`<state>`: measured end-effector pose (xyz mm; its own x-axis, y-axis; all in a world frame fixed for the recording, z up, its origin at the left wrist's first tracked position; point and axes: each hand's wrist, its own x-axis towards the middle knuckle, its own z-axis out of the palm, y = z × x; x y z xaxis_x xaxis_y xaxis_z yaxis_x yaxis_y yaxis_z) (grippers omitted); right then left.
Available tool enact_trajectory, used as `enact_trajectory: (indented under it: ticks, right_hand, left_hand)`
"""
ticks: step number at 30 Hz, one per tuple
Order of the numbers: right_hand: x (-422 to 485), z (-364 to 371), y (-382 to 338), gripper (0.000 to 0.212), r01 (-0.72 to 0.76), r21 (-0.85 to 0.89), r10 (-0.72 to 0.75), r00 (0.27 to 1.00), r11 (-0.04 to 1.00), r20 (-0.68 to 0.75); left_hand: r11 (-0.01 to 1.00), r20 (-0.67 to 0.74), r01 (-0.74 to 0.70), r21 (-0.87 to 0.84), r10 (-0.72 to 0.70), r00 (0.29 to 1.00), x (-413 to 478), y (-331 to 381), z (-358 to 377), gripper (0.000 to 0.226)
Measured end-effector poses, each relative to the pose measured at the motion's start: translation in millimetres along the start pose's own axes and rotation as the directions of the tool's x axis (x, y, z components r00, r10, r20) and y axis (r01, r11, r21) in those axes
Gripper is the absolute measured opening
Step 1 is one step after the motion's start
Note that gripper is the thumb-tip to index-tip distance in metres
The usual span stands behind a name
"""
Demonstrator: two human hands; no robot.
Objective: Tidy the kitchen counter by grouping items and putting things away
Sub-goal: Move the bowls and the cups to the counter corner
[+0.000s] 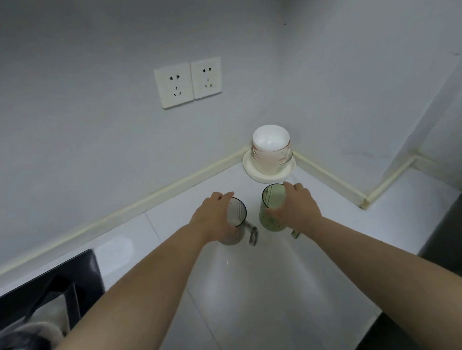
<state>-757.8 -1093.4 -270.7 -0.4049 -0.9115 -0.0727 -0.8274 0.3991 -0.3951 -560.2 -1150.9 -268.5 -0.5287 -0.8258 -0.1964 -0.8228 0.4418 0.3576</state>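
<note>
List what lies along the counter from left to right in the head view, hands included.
Black hob → left hand → grey mug it grips → green mug → right hand gripping it. Left out: the bowls stacked on a plate, which lie behind the green mug.

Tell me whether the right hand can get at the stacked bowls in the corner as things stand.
Probably not yet: the right hand grips the green mug. The way looks free, though; the stacked bowls sit on a plate just beyond the mug, with nothing between.
</note>
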Motion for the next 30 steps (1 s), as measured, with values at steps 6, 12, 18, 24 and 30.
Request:
enact_trajectory:
  ticks: [6, 12, 18, 24, 30]
  right_hand:
    - [53, -25, 51, 0.082, -0.031, -0.042, 0.031, 1.0, 0.999, 0.004]
    - [86, -36, 93, 0.077, -0.082, -0.063, 0.082, 0.997, 0.995, 0.01]
    - [114, -38, 111, 0.081, -0.067, 0.023, 0.068, 0.997, 0.997, -0.029]
    - [138, -38, 116, 0.088, -0.076, 0.113, 0.078, 0.997, 0.991, -0.01]
    - [153, -33, 121, 0.09, -0.077, 0.207, 0.089, 0.995, 0.975, -0.049]
  left_hand:
    - [0.999, -0.002, -0.05, -0.021, 0.05, 0.999, 59, 44, 8, 0.09]
    - [0.995, 0.011, -0.096, -0.039, 0.097, 0.995, 104, 81, 26, 0.092]
    - [0.991, -0.021, -0.127, -0.04, 0.126, 0.992, 137, 106, 37, 0.086]
    - [0.992, -0.036, -0.119, -0.039, 0.118, 0.992, 158, 120, 39, 0.087]
    - [0.992, -0.029, -0.113, -0.064, 0.112, 0.993, 173, 130, 40, 0.092]
